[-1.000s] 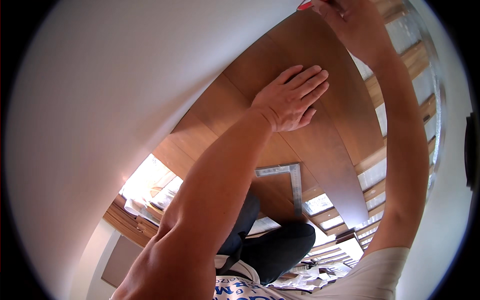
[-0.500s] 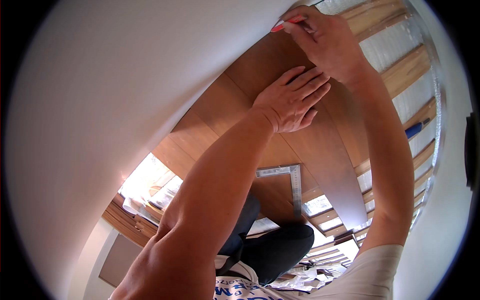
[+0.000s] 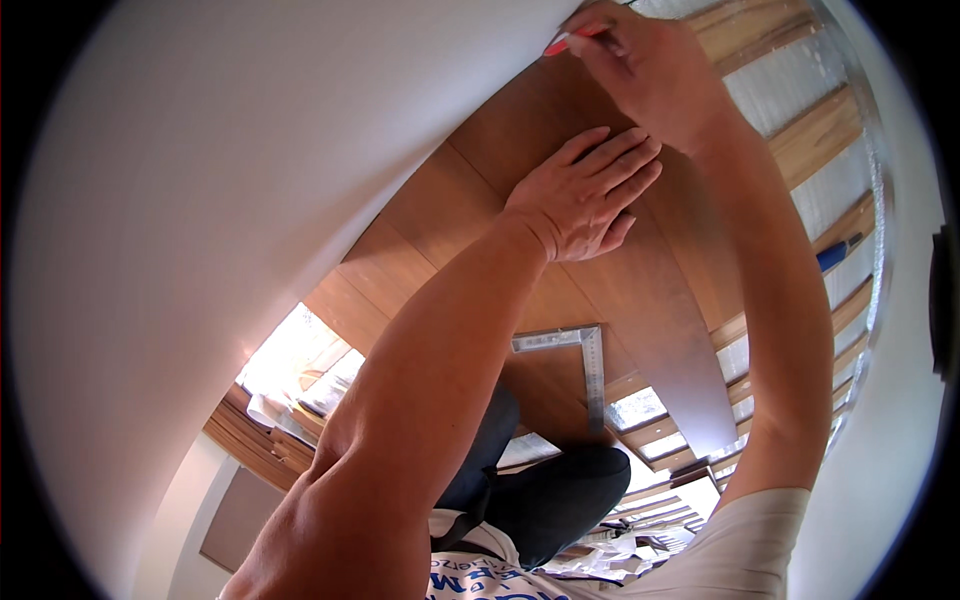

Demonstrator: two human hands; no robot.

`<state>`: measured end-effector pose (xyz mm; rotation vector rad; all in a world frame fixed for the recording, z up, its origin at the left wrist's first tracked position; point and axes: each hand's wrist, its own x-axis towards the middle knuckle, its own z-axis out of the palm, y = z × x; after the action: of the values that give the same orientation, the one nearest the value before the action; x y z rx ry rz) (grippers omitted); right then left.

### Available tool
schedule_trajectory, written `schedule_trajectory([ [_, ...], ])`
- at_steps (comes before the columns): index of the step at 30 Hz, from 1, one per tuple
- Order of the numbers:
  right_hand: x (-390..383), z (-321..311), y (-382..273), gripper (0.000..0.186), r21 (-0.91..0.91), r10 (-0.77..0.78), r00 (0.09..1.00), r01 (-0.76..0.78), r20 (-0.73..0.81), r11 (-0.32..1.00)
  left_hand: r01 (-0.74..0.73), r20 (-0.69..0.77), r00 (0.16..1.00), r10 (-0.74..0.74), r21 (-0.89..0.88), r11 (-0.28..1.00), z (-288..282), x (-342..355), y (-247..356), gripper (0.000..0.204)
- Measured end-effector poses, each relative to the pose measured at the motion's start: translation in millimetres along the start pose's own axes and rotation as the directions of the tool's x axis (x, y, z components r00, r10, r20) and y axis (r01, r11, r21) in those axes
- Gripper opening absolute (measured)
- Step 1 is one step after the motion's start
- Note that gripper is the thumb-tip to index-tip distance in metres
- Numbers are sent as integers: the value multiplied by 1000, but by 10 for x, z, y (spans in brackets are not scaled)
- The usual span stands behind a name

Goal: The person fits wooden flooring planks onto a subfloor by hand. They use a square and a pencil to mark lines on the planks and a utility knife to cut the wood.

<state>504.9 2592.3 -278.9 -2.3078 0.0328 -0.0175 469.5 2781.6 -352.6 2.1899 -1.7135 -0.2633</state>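
My left hand (image 3: pixel 585 195) lies flat on the brown floorboards (image 3: pixel 480 215), fingers stretched out and holding nothing. Beyond it, slightly blurred, my right hand (image 3: pixel 655 80) pinches a slim red pencil (image 3: pixel 590 31). The pencil's end points left, to where the boards meet the white wall (image 3: pixel 250 130); whether it touches the wall or a board I cannot tell. A metal carpenter's square (image 3: pixel 593 370) rests on the boards close to my knee.
Wooden battens (image 3: pixel 815 140) with silvery sheeting between them run along the right. A blue-handled tool (image 3: pixel 832 257) lies across there, right of my right forearm. Stacked planks (image 3: pixel 255 440) are at the lower left, and my bent knee (image 3: pixel 575 490) is below the square.
My right hand has shifted slightly up and its wrist has turned a little, the pencil moving with it. My left hand stays in almost the same place.
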Motion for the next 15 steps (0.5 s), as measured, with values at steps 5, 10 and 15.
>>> schedule_trajectory([
  [5,52,-287,109,19,-89,28,993,-38,-115,995,6,18,1000,-6,0,1000,-25,-20,-4,64],
  [10,150,-634,435,19,-344,87,990,-120,-111,931,2,12,1000,-2,11,1000,21,-7,11,63],
  [15,-236,-647,499,20,-199,135,918,-221,-373,955,-2,26,1000,1,16,1000,-14,3,5,63],
])
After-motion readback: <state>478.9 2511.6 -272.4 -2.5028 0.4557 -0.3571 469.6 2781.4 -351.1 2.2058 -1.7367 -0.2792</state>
